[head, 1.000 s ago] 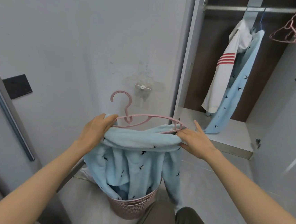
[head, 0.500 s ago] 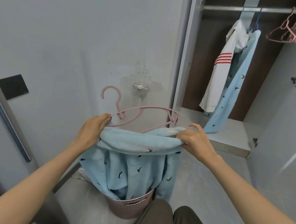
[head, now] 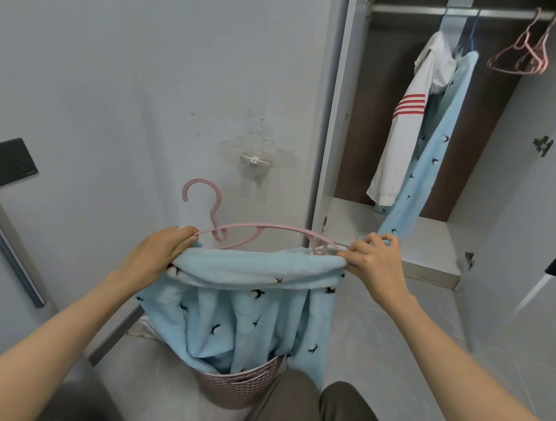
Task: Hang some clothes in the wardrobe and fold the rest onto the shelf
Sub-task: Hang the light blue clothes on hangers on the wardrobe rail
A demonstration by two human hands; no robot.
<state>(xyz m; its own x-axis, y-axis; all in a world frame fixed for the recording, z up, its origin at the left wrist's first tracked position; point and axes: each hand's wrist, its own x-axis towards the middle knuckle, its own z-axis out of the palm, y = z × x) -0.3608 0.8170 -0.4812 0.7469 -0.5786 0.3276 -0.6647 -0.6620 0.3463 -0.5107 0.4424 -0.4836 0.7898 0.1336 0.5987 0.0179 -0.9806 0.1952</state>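
left hand clamped on the left end of a pale blue garment with small dark bird prints, fingers curled over its top fold and touching the left tip of a pink hanger. right hand pinching the garment's right end against the hanger's right shoulder, fingers bent and closed on the cloth. hanger lying nearly flat across the top fold, hook standing up near the left, close to the grey wall. garment draped down into a pink woven basket on the floor, lower hem touching or just inside the rim, hard to tell which. open wardrobe far right: rail across the top, a white top with red stripes and a matching blue piece hanging at its left part, two bare pink hangers further right with free rail between. grey shelf below, front edge just beyond the right hand, bare toward the right. open floor between basket and wardrobe.
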